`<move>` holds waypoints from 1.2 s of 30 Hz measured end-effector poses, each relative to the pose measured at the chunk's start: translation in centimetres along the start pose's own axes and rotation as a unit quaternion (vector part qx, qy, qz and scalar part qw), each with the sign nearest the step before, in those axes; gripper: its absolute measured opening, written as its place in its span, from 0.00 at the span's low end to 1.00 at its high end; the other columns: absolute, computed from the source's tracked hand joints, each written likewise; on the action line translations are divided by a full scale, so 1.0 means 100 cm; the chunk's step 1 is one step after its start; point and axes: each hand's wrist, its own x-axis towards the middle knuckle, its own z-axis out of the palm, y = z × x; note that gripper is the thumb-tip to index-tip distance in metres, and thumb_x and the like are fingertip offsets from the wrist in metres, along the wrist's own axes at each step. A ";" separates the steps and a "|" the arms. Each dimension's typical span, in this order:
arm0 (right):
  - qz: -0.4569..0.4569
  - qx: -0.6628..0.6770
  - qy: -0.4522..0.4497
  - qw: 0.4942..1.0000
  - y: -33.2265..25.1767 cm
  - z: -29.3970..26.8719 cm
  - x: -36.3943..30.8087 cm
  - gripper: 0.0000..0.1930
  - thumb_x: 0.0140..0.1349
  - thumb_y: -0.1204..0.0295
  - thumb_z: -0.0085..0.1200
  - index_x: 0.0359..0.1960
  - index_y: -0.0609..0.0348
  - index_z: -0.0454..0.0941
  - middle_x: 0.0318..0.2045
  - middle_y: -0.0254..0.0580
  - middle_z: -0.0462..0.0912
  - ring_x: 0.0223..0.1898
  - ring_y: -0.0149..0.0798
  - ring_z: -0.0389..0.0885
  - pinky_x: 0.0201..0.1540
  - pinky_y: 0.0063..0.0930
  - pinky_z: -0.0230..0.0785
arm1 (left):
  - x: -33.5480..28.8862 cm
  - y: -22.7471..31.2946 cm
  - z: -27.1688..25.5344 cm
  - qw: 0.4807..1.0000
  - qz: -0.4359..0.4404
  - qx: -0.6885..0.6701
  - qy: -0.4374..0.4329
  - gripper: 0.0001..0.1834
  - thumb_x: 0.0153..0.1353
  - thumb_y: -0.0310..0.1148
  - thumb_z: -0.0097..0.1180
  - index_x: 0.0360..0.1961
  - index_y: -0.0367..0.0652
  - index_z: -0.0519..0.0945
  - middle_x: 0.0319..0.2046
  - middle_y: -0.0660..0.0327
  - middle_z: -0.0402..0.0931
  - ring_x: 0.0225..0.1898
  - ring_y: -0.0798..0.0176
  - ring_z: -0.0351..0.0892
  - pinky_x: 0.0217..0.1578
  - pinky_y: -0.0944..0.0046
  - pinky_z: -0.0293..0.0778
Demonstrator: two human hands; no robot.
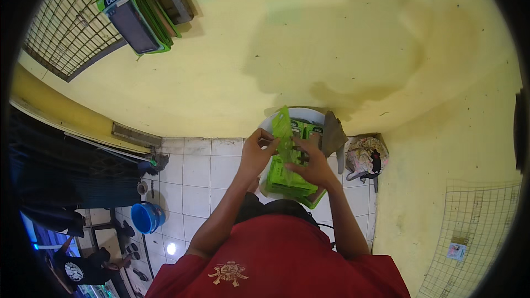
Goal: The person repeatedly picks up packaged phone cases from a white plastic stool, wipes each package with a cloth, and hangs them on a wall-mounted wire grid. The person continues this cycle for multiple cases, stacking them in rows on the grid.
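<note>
In front of my torso, a green phone case package [282,127] stands tilted up, seen nearly edge-on. My left hand [257,153] pinches its left side between thumb and fingers. My right hand [314,164] is at its other side, with the thumb and fingertips closed on the package. Beneath my hands lies a stack of similar green packages [287,183]. More phone case packages [309,131] lie just beyond my right hand. They rest on a round white surface [310,114], of which mostly the far rim shows.
A brown cloth-like thing [333,135] lies at the right rim. A box of crumpled stuff [366,157] stands on the tiled floor by the wall. Green packages [139,19] hang on a wire grid at upper left. A blue bucket [147,218] and another person [88,267] are at left.
</note>
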 end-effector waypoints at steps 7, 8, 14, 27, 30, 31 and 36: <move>0.108 0.037 0.041 0.993 -0.055 0.059 -0.020 0.21 0.59 0.72 0.61 0.54 0.65 0.75 0.41 0.53 0.84 0.46 0.44 0.83 0.51 0.36 0.72 | -0.027 -0.002 -0.016 0.995 0.021 0.042 -0.088 0.11 0.61 0.27 0.63 0.42 0.38 0.75 0.38 0.57 0.80 0.41 0.61 0.82 0.42 0.63 0.78; 0.136 0.050 0.057 0.988 -0.055 0.067 -0.022 0.20 0.59 0.73 0.60 0.53 0.65 0.75 0.39 0.53 0.85 0.44 0.43 0.84 0.50 0.36 0.72 | -0.027 -0.002 -0.024 0.995 0.031 0.027 -0.091 0.11 0.61 0.28 0.63 0.42 0.38 0.75 0.39 0.57 0.80 0.42 0.61 0.82 0.43 0.63 0.78; 0.167 0.142 0.156 0.963 -0.066 0.113 -0.021 0.18 0.60 0.74 0.59 0.52 0.66 0.77 0.39 0.49 0.86 0.41 0.36 0.83 0.46 0.32 0.73 | -0.023 -0.012 -0.116 0.996 0.037 0.056 -0.063 0.14 0.62 0.25 0.61 0.48 0.39 0.74 0.40 0.59 0.79 0.45 0.65 0.80 0.45 0.64 0.77; 0.088 -0.001 0.172 0.981 -0.169 0.203 0.047 0.10 0.63 0.70 0.59 0.37 0.67 0.80 0.21 0.39 0.78 0.26 0.26 0.70 0.30 0.28 0.65 | -0.010 -0.001 -0.294 0.990 -0.020 0.002 -0.137 0.08 0.64 0.26 0.59 0.42 0.35 0.77 0.35 0.61 0.80 0.34 0.68 0.80 0.34 0.66 0.78; -0.013 -0.069 0.183 0.981 -0.207 0.193 0.070 0.11 0.65 0.71 0.57 0.28 0.66 0.75 0.16 0.38 0.68 0.22 0.26 0.61 0.25 0.29 0.58 | 0.005 0.033 -0.306 0.991 0.028 -0.023 -0.125 0.05 0.64 0.24 0.58 0.40 0.35 0.76 0.33 0.62 0.79 0.33 0.70 0.80 0.33 0.67 0.77; -0.061 -0.097 0.187 0.976 -0.222 0.180 0.085 0.12 0.65 0.71 0.56 0.26 0.66 0.73 0.15 0.38 0.65 0.22 0.26 0.59 0.24 0.29 0.56 | 0.013 0.049 -0.307 0.988 0.069 -0.051 -0.127 0.04 0.65 0.22 0.58 0.38 0.36 0.76 0.32 0.64 0.77 0.33 0.72 0.78 0.33 0.68 0.76; -0.194 -0.082 0.266 0.941 -0.312 0.148 0.147 0.16 0.67 0.70 0.54 0.23 0.64 0.66 0.16 0.32 0.57 0.21 0.25 0.54 0.23 0.29 0.50 | 0.053 0.162 -0.325 0.944 0.307 -0.072 -0.092 0.03 0.66 0.20 0.55 0.39 0.37 0.75 0.33 0.66 0.74 0.35 0.74 0.74 0.32 0.70 0.74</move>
